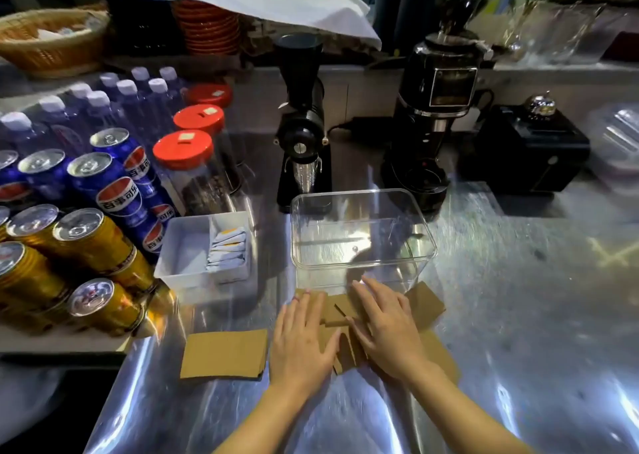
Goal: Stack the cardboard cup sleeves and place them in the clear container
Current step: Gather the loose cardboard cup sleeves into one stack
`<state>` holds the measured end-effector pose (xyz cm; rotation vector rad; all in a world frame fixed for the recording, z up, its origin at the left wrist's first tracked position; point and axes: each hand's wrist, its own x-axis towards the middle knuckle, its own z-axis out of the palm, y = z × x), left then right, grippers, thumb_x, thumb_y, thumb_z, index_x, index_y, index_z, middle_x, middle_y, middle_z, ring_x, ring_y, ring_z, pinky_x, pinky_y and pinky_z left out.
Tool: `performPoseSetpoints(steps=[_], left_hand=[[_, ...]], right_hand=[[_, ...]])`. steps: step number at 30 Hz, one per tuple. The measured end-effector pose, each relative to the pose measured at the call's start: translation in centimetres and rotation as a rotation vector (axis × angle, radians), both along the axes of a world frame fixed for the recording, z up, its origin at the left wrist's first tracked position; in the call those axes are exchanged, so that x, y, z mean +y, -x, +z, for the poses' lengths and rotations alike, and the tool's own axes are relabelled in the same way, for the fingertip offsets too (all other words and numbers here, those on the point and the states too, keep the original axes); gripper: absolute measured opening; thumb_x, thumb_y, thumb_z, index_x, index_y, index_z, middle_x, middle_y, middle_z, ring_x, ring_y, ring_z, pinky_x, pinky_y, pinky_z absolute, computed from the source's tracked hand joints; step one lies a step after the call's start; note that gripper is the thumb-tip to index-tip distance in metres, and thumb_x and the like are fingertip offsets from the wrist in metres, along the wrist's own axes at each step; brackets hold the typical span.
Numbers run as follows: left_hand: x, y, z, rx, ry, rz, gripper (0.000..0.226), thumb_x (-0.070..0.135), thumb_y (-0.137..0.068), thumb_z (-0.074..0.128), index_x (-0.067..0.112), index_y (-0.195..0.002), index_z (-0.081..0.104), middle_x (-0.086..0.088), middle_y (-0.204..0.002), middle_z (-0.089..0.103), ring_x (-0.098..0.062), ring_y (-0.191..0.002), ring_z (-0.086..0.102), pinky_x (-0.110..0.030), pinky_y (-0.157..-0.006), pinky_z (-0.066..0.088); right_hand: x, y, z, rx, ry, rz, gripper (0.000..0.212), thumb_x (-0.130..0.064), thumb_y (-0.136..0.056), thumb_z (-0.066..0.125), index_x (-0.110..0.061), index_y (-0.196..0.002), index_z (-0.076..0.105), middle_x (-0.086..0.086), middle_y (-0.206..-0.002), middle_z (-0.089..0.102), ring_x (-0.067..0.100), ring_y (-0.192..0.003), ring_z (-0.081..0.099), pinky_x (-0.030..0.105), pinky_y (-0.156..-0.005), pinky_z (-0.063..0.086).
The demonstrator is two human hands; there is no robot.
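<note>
Two bare forearms, sleeveless as far as visible, end in the left hand [300, 341] and right hand [387, 325]. No rings, watch or gloves. Nails on the left fingers [296, 300] appear pink-tinted.

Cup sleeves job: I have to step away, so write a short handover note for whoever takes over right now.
Left hand: open, flat on the loose sleeves.
Right hand: open, flat on the same pile, holding nothing.
Loose sleeves: scattered and overlapping on the steel counter, just in front of the clear container.
Separate sleeve stack: lies flat to the left of the hands.
Clear container: open and empty.
Done: at most the small left stack.
Left: gather the loose sleeves into one stack, add the left stack, place all in the container.
</note>
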<state>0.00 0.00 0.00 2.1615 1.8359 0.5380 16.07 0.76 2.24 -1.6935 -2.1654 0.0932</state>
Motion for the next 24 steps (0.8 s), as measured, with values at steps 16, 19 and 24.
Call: performPoseSetpoints(steps=[16, 19, 24], left_hand=[[-0.7, 0.1, -2.7, 0.115, 0.058, -0.037, 0.065, 0.058, -0.087, 0.02, 0.026, -0.143, 0.023, 0.0, -0.157, 0.014, -0.018, -0.145, 0.008, -0.033, -0.111, -0.008], [-0.7, 0.2, -2.8, 0.122, 0.063, -0.042, 0.066, 0.059, -0.086, 0.016, 0.027, -0.144, 0.018, 0.002, -0.158, 0.009, -0.016, -0.145, 0.005, -0.029, -0.11, -0.009], [-0.7, 0.3, -2.5, 0.121, 0.066, -0.047, 0.065, 0.057, -0.087, 0.021, 0.026, -0.144, 0.02, 0.0, -0.158, 0.012, -0.018, -0.145, 0.008, -0.029, -0.11, -0.009]], right_hand=[[2.8, 0.1, -1.1, 0.147, 0.578, -0.373, 0.071, -0.048, -0.064, 0.071, -0.025, -0.125, 0.042, 0.007, -0.127, 0.049, 0.028, -0.121, 0.04, 0.043, -0.094, 0.025], [3.4, -0.2, -0.8, 0.163, 0.619, -0.401, 0.065, -0.048, -0.06, 0.074, -0.023, -0.115, 0.049, 0.005, -0.12, 0.054, 0.027, -0.118, 0.043, 0.042, -0.091, 0.026], [3.7, -1.2, 0.6, 0.502, 0.587, -0.376, 0.023, -0.034, -0.07, 0.074, -0.021, -0.084, 0.061, -0.003, -0.093, 0.065, 0.022, -0.099, 0.054, 0.037, -0.084, 0.019]])
